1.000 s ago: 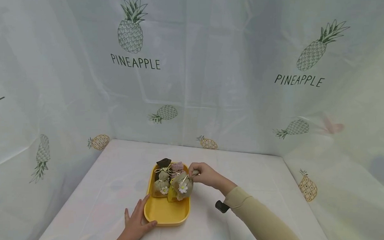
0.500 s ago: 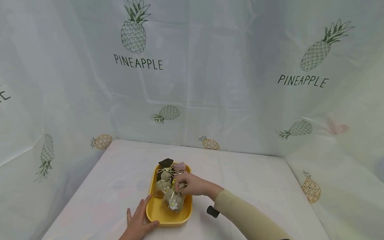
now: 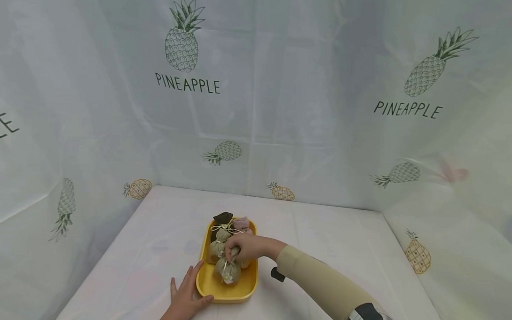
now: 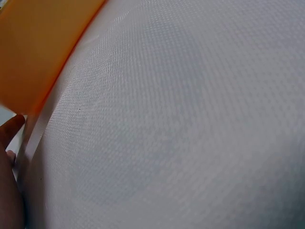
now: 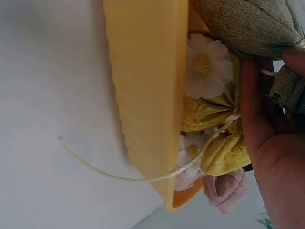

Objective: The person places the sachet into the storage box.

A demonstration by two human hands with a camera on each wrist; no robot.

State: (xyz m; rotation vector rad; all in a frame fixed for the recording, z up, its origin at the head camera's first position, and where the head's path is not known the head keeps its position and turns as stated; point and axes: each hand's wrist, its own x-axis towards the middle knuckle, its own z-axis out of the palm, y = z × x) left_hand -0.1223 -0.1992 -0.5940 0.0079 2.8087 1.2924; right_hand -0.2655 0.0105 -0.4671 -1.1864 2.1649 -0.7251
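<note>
the right hand (image 3: 244, 247) has a small olive-green cloth pouch (image 3: 228, 270) by its gathered neck, fingers and thumb curled tight in a pinch around the tied top, so the round body hangs below the grip with its white daisy facing out toward the near rim; holding it by the neck looks like the simplest way to keep the soft bag upright and lower it among the others without tipping them. the pouch sits low inside the yellow tray (image 3: 248, 292), near the middle of the tray and toward its 6 o'clock end, and whether its base already rests on the tray floor i cannot tell. the left hand (image 3: 185, 296) lies flat on the white table (image 3: 124, 277) at the tray's 7 o'clock corner, fingers straight and slightly spread, thumb tip against the tray's outer wall, which reads as bracing the light tray so it does not slide. at the tray's 12 o'clock end the other sachets (image 3: 224, 229) are packed close together, a dark one, a pink one and another green one with a daisy; the right wrist view shows a mustard-yellow pouch (image 5: 217, 129) with its own daisy pressed against the tray wall, a loose cream string (image 5: 109, 169) trailing out over the rim onto the table.
</note>
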